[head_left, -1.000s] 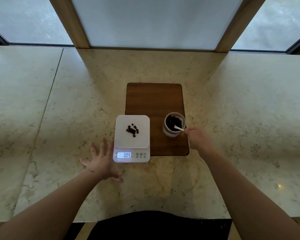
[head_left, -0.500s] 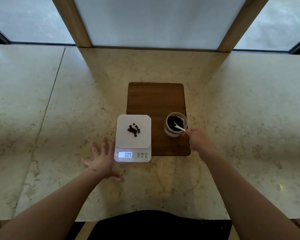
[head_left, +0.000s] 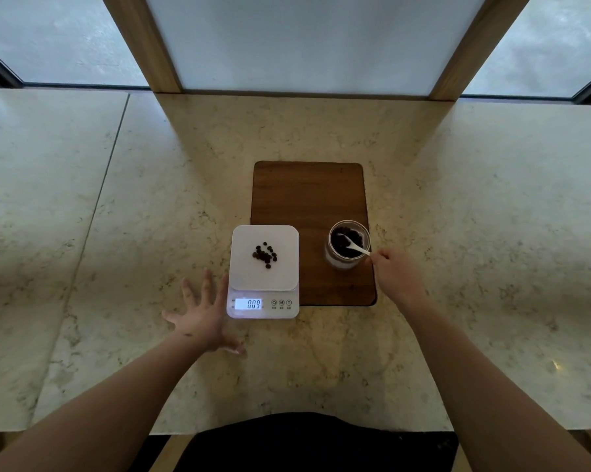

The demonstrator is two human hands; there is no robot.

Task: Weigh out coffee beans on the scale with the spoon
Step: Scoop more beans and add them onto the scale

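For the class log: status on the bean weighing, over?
Left hand open by scale. Right hand dipping spoon in jar. Few beans weighed. Nothing obstructing.

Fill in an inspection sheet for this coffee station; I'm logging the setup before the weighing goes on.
Surface: marble counter, wooden board on it.
Job's things: scale lit, front of board; coffee beans piled on its platform; jar of beans on board; white spoon dipped in jar.
Clutter: nothing seen.
Hands: left hand spread flat beside scale; right hand pinching spoon handle.
Cables: nothing seen.
Surroundings: windows with wooden frames behind.
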